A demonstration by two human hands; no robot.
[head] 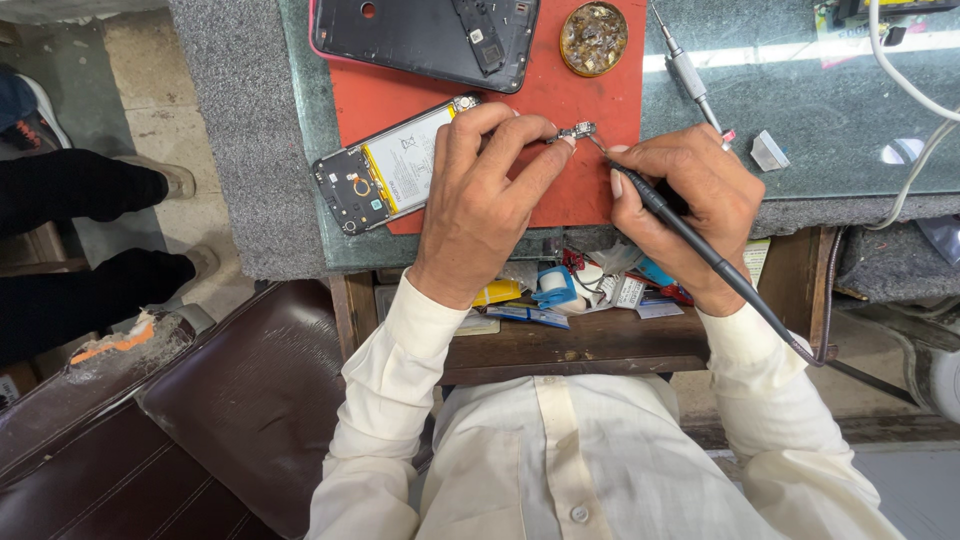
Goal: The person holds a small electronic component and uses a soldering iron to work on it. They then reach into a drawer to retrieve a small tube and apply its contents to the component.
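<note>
My left hand (480, 190) pinches a small circuit board piece (576, 131) between thumb and forefinger over a red work mat (590, 95). My right hand (690, 205) grips a black soldering iron (660, 205) like a pen, its tip touching the small piece. An opened phone (385, 170) with its white battery showing lies on the mat just left of my left hand. A black phone back cover (425, 40) lies at the mat's far edge.
A round tin of flux or solder scraps (594, 38) stands at the mat's far side. A screwdriver (686, 70) lies on the green glass bench top, white cables (915, 100) at right. An open drawer (560, 295) below holds small parts. Another person's dark-trousered legs (90, 230) are at left.
</note>
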